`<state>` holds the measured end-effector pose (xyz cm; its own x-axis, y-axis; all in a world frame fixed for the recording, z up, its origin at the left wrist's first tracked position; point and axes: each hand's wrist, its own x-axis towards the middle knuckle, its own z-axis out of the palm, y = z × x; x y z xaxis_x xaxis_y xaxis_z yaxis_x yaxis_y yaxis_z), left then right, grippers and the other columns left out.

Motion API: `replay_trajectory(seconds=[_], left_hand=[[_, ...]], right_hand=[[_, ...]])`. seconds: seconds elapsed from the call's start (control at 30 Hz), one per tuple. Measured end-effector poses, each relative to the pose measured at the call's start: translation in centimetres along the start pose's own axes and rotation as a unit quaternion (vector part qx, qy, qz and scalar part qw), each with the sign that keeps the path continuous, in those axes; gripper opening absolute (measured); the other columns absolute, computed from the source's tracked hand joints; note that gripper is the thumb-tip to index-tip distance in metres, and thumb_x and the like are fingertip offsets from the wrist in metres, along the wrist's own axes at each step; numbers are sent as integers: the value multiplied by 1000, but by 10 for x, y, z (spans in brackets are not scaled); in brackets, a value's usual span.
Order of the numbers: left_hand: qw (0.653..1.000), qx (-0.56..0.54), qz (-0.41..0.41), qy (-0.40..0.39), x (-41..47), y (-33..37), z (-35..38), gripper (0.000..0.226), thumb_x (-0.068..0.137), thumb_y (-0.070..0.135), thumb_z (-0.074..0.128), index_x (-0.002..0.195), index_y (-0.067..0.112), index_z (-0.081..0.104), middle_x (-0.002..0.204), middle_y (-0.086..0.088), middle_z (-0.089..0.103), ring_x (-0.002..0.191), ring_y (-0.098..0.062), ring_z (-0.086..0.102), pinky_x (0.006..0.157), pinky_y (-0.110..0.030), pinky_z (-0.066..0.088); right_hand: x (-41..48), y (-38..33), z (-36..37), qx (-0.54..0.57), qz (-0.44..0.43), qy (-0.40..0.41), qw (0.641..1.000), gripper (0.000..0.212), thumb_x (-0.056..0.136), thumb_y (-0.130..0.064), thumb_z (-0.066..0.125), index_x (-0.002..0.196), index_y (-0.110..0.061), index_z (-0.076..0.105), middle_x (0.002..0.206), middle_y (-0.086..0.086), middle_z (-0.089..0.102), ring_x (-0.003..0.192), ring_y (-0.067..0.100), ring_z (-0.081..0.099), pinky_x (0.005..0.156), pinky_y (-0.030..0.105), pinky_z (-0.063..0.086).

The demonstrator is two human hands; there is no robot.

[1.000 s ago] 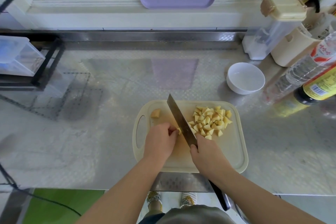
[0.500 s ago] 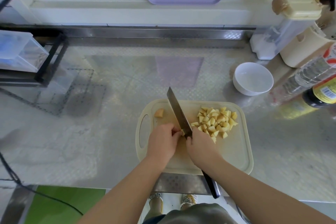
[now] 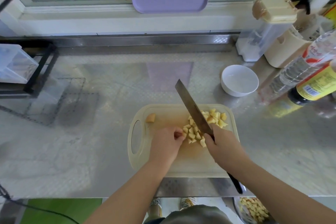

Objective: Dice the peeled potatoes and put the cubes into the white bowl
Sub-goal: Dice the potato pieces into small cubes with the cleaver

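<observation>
Head view: knife [image 3: 192, 109] now raised over cutting board [image 3: 181, 166], right hand [image 3: 223, 143] gripping it; left hand [image 3: 165, 145] curled, hold unclear; cubes [image 3: 194, 132] look finished.

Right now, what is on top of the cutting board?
A pile of potato cubes, one lone potato piece near the handle hole, and both hands. The right hand holds the knife over the pile. The left hand covers whatever lies beneath it.

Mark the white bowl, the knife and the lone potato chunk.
white bowl [image 3: 238, 93]: head view, near outer wall.
knife [image 3: 193, 108]: head view, middle of the blade.
potato chunk [image 3: 151, 118]: head view, centre of the piece.
</observation>
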<state>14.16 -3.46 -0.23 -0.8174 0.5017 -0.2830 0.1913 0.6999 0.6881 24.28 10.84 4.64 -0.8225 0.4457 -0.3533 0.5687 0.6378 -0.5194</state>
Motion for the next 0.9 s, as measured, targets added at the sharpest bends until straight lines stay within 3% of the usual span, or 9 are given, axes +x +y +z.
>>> replay_trajectory(seconds=[0.1,0.17,0.27,0.37,0.43,0.53,0.6,0.73,0.9], left_hand=[[999,-36,7,-10,3,7,4,18,91,22,66,108,29,70,96,16,69,90,2,61,78,-8,44],[998,-68,-1,20,1,7,-1,16,92,17,65,103,28,69,94,18,67,89,3,62,76,-6,44],[976,-141,-14,167,-9,9,-23,14,94,17,63,97,30,66,92,18,67,84,5,62,78,-14,49],[943,-185,29,274,-18,25,-53,11,96,20,59,101,26,67,93,15,67,84,-2,63,74,-18,49],[954,-139,120,236,-15,36,-64,12,93,16,62,101,22,69,93,14,66,84,-3,62,72,-13,46],[983,-24,180,17,-1,50,-57,14,86,16,69,95,27,73,87,18,65,83,1,60,70,-7,41],[981,33,174,-85,5,55,-43,12,83,25,73,94,31,73,85,17,66,81,3,60,72,-13,44],[982,15,154,-103,12,60,-26,13,83,28,75,96,30,72,80,9,64,70,-2,55,65,-15,43],[983,39,159,-78,27,64,-16,13,83,29,74,95,23,72,77,10,60,68,0,51,63,-11,37]], right_hand=[[1,16,-11,-83,-25,26,996,13,103,-35,43,103,-24,51,71,-7,56,67,19,60,61,41,53],[0,24,-17,-120,-43,37,991,24,103,-40,42,124,-32,49,76,-10,60,75,20,64,62,37,51],[-4,31,-25,-161,-71,45,983,27,102,-44,43,129,-39,45,88,-10,69,79,18,66,62,34,52],[-6,38,-29,-206,-103,55,972,24,98,-43,47,121,-39,43,78,-13,62,71,19,61,57,30,47],[-8,40,-31,-237,-112,47,964,23,95,-42,51,116,-37,42,74,-11,60,70,19,57,57,30,47],[-9,36,-36,-274,-131,42,952,21,93,-37,54,111,-33,45,79,-7,66,70,20,53,53,30,35],[-11,32,-40,-290,-140,36,946,18,92,-33,53,109,-31,46,83,-7,67,70,20,50,53,30,28],[-13,25,-47,-333,-164,8,929,17,94,-27,49,110,-29,45,93,-6,68,80,23,58,50,25,12],[-12,24,-49,-345,-179,-8,921,15,95,-22,45,110,-26,44,95,-4,69,80,25,59,50,26,10]])
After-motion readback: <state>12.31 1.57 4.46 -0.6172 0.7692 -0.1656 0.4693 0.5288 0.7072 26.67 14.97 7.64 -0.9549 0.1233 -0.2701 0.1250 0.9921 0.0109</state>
